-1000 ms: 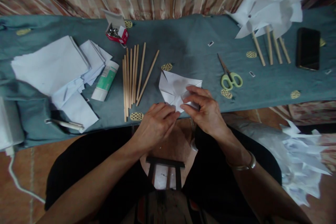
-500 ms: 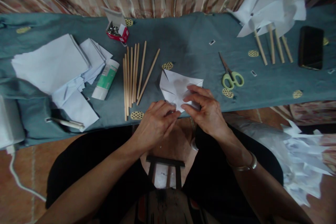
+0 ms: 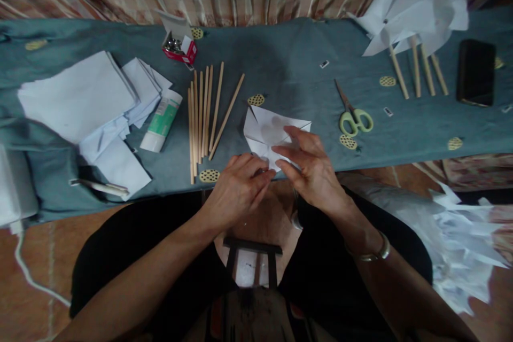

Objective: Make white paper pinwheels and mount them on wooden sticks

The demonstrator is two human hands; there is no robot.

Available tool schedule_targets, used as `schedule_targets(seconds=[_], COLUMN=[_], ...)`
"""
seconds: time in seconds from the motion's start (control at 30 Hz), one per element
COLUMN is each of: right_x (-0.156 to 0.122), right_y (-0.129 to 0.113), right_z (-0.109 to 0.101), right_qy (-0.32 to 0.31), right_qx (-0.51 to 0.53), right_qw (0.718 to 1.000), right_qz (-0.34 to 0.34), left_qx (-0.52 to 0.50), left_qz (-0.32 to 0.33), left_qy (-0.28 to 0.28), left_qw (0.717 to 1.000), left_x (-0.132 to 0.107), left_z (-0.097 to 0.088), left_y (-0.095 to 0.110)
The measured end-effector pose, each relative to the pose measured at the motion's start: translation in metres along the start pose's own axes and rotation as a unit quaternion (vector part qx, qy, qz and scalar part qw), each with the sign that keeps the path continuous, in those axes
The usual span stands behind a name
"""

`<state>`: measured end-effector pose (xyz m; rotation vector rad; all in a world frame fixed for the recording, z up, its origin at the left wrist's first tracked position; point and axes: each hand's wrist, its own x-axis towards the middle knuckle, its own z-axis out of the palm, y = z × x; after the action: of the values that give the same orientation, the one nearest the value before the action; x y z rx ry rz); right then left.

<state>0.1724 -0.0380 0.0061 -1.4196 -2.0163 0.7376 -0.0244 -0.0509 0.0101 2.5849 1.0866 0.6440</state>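
Observation:
A small white paper square [image 3: 264, 123] with slits running in from its corners lies at the near edge of the cloth-covered table. My left hand [image 3: 240, 181] has its fingers curled and pinches the paper's near edge. Over the paper's right side, my right hand [image 3: 315, 168] is open, thumb and fingers apart, the fingertips resting on the sheet. The parts of the paper beneath both hands are hidden. Left of it, several thin wooden sticks [image 3: 206, 112] lie side by side. Green-handled scissors [image 3: 352, 115] rest to the right.
Farther left are a glue stick [image 3: 161, 120], stacked white paper [image 3: 76, 96] and an open red box [image 3: 180, 49] of small metal pieces. Paper pinwheels [image 3: 425, 16] and a black phone [image 3: 476, 72] are at the right. More folded paper shapes [image 3: 465, 240] fill a clear bag below the table.
My right middle fingers have slid slightly left across the paper and spread a little wider. The left hand stays at the near edge.

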Motion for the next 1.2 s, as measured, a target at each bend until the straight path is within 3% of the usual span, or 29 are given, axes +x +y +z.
schedule_targets(seconds=[0.37, 0.57, 0.83, 1.2], right_x=[-0.003, 0.006, 0.012, 0.002], right_y=[-0.011, -0.011, -0.002, 0.004], right_z=[0.005, 0.009, 0.011, 0.007], right_qy=[-0.035, -0.023, 0.003, 0.009], right_qx=[-0.028, -0.067, -0.067, -0.047], right_qw=[0.999, 0.997, 0.996, 0.999], right_qz=[0.001, -0.023, -0.050, -0.020], left_qx=[0.009, 0.029, 0.063, 0.083], left_qz=[-0.006, -0.014, -0.022, -0.011], left_qy=[-0.007, 0.006, -0.023, -0.004], left_qw=[1.000, 0.999, 0.998, 0.996], left_x=[0.000, 0.005, 0.014, 0.014], left_z=[0.000, 0.002, 0.003, 0.004], left_y=[0.000, 0.002, 0.005, 0.003])
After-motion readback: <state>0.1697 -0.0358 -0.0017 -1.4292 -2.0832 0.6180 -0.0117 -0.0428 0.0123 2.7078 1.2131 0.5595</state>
